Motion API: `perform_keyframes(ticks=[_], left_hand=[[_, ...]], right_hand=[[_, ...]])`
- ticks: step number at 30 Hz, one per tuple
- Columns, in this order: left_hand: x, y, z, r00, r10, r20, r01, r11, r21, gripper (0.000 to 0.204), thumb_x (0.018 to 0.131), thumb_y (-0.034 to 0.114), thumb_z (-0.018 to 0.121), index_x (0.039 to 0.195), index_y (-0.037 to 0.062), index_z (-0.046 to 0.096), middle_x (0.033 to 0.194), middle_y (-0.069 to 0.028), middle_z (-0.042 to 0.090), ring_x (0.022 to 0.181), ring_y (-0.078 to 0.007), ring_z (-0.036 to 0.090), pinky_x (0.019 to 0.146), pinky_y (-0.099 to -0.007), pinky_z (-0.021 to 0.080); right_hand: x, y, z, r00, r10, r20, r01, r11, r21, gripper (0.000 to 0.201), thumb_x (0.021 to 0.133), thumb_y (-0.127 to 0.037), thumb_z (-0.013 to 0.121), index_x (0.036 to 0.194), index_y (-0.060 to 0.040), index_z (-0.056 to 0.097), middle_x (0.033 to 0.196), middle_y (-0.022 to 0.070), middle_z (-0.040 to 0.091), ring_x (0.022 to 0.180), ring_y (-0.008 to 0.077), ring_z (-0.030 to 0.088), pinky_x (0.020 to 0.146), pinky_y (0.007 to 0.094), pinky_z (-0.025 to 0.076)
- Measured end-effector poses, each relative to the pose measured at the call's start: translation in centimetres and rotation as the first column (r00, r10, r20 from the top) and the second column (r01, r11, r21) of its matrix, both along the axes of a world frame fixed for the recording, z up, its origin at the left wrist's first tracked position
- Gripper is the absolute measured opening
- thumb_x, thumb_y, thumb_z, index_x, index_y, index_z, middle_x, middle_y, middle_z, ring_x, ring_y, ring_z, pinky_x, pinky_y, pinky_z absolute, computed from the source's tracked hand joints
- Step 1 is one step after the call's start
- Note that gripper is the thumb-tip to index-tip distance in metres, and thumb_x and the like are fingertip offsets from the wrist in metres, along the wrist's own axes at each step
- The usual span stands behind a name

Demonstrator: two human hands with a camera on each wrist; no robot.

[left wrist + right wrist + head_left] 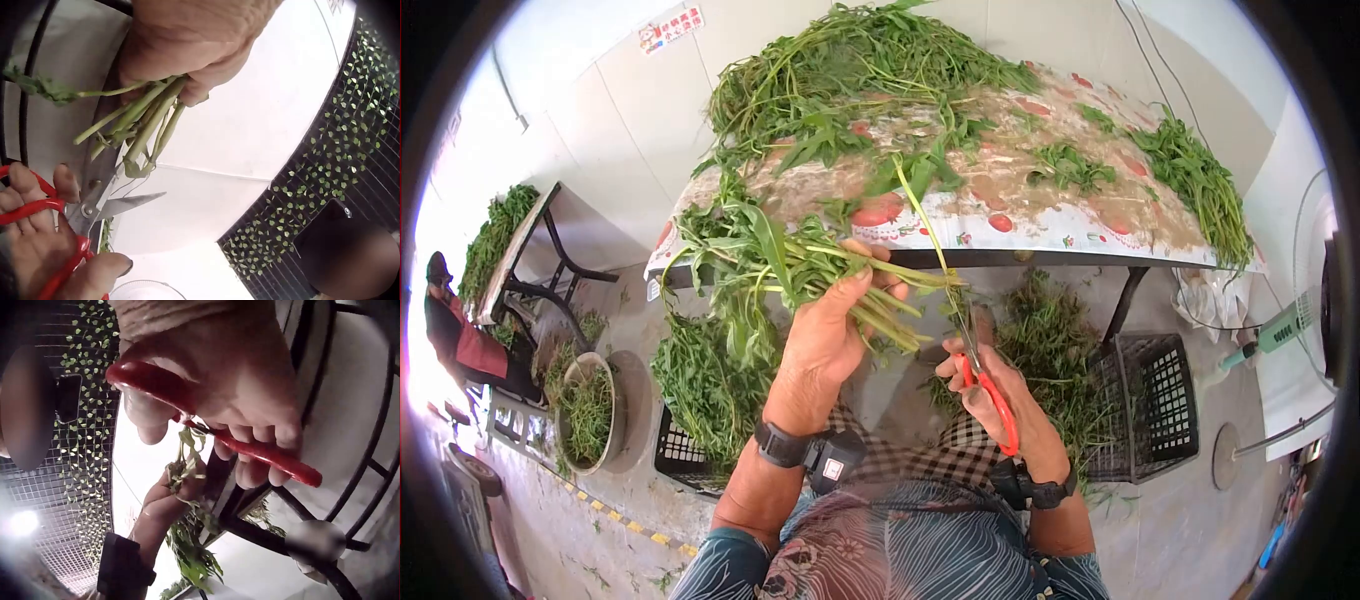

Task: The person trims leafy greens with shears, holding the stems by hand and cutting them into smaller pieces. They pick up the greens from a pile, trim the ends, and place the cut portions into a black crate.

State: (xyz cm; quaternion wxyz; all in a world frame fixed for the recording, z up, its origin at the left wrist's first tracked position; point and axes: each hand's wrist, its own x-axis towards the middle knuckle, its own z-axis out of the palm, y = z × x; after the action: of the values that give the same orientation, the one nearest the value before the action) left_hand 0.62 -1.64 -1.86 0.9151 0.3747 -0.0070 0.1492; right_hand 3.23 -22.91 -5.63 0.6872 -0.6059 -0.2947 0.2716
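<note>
My left hand [825, 325] grips a bunch of leafy green stems [750, 250], the leaves to the left and the stem ends pointing right. One longer yellowish stem [920, 215] sticks up from among the cut ends. In my right hand [1025, 405] is a pair of scissors [992, 400] with red handles, the fingers and thumb through the loops. Their blades [131, 204] stand apart just below the stem ends in the left wrist view. From the right wrist view, the red handle [269, 460] lies across the fingers.
A table with a patterned cloth [990, 190] stands ahead, bearing a large heap of greens [850, 70] and smaller piles. Below are a black crate [1165, 410], heaped greens [710, 370] and a round tub [612, 420]. A person [465, 330] sits at far left; a green fan [1285, 325] stands right.
</note>
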Motion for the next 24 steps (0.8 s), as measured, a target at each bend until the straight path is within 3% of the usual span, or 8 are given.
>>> perform_keyframes(ticks=[6, 9, 12, 15, 18, 20, 22, 24], left_hand=[[0.0, -0.5, -0.8, 0.999, 0.005, -0.044, -0.003, 1.0, 0.03, 0.025, 0.084, 0.008, 0.056, 0.108, 0.0077, 0.051, 0.107, -0.0104, 0.053, 0.085, -0.0215, 0.058, 0.077, -0.0366, 0.052], [-0.1, -0.8, -1.2, 0.999, -0.029, -0.021, 0.031, 0.993, 0.116, 0.024, 0.083, 0.008, 0.058, 0.106, 0.0073, 0.051, 0.104, -0.0095, 0.054, 0.083, -0.0212, 0.059, 0.074, -0.0363, 0.052], [-0.4, -1.2, -1.3, 0.999, 0.02, -0.028, -0.014, 0.98, 0.2, 0.024, 0.082, 0.008, 0.059, 0.104, 0.0069, 0.051, 0.101, -0.0086, 0.053, 0.083, -0.0211, 0.059, 0.072, -0.0363, 0.051], [-0.5, -0.8, -1.0, 1.0, 0.003, -0.021, 0.003, 0.967, 0.256, 0.025, 0.08, 0.009, 0.061, 0.104, 0.0064, 0.051, 0.1, -0.0087, 0.054, 0.083, -0.0213, 0.059, 0.072, -0.0368, 0.051], [-0.5, -0.2, -0.8, 1.0, 0.003, -0.005, -0.001, 0.953, 0.304, 0.026, 0.08, 0.01, 0.062, 0.103, 0.0062, 0.051, 0.1, -0.0089, 0.054, 0.083, -0.0213, 0.059, 0.071, -0.0368, 0.051], [-0.4, -0.1, -0.8, 1.0, 0.008, 0.004, -0.008, 0.95, 0.313, 0.025, 0.08, 0.01, 0.062, 0.103, 0.0062, 0.051, 0.1, -0.009, 0.055, 0.083, -0.0211, 0.059, 0.071, -0.0367, 0.051], [-0.4, -0.2, -0.9, 1.0, 0.008, 0.008, -0.01, 0.955, 0.297, 0.024, 0.081, 0.009, 0.061, 0.102, 0.0061, 0.051, 0.1, -0.0091, 0.055, 0.082, -0.0206, 0.059, 0.071, -0.0363, 0.051], [-0.4, -0.6, -1.2, 1.0, 0.016, 0.011, -0.018, 0.974, 0.226, 0.022, 0.082, 0.008, 0.06, 0.102, 0.0061, 0.051, 0.1, -0.0089, 0.055, 0.082, -0.0199, 0.059, 0.072, -0.0358, 0.051]], right_hand=[[0.0, 1.6, 0.5, 0.994, -0.112, -0.006, 0.112, 0.993, -0.033, 0.048, 0.088, -0.031, 0.057, 0.12, 0.001, 0.042, 0.093, 0.003, 0.052, 0.079, 0.0083, 0.047, 0.071, 0.0199, 0.041], [0.8, 2.1, -1.3, 0.981, -0.171, 0.088, 0.172, 0.985, -0.003, 0.048, 0.087, -0.036, 0.055, 0.117, -0.0006, 0.044, 0.09, 0.0023, 0.053, 0.078, 0.0098, 0.048, 0.071, 0.022, 0.042], [1.1, 1.9, -1.6, 0.984, -0.167, 0.064, 0.171, 0.983, -0.07, 0.07, 0.08, -0.055, 0.057, 0.118, 0.0034, 0.043, 0.089, 0.0076, 0.056, 0.077, 0.0112, 0.049, 0.068, 0.0235, 0.042], [0.5, 1.2, -0.8, 0.982, -0.141, 0.122, 0.155, 0.982, -0.111, 0.042, 0.089, -0.032, 0.051, 0.119, -0.0038, 0.047, 0.085, 0.0044, 0.055, 0.077, 0.0104, 0.05, 0.069, 0.0229, 0.043], [0.2, 0.7, -0.5, 0.978, -0.091, 0.187, 0.11, 0.989, -0.095, 0.039, 0.091, -0.029, 0.049, 0.121, -0.0036, 0.047, 0.084, 0.0045, 0.056, 0.078, 0.0105, 0.051, 0.07, 0.0212, 0.042], [0.8, 0.8, -1.4, 0.965, -0.039, -0.258, 0.057, 0.996, 0.064, 0.038, 0.092, -0.029, 0.047, 0.121, -0.0038, 0.047, 0.085, 0.0038, 0.056, 0.079, 0.0104, 0.052, 0.07, 0.0203, 0.042], [0.6, 0.9, -1.1, 0.959, -0.038, -0.281, 0.059, 0.996, 0.068, 0.04, 0.092, -0.032, 0.047, 0.121, -0.0036, 0.048, 0.085, 0.0035, 0.056, 0.079, 0.0103, 0.052, 0.07, 0.0201, 0.042], [-0.1, 1.0, 0.1, 0.989, -0.097, 0.114, 0.108, 0.99, -0.086, 0.045, 0.091, -0.038, 0.049, 0.119, -0.0031, 0.049, 0.085, 0.0035, 0.056, 0.079, 0.01, 0.051, 0.07, 0.0208, 0.042]])
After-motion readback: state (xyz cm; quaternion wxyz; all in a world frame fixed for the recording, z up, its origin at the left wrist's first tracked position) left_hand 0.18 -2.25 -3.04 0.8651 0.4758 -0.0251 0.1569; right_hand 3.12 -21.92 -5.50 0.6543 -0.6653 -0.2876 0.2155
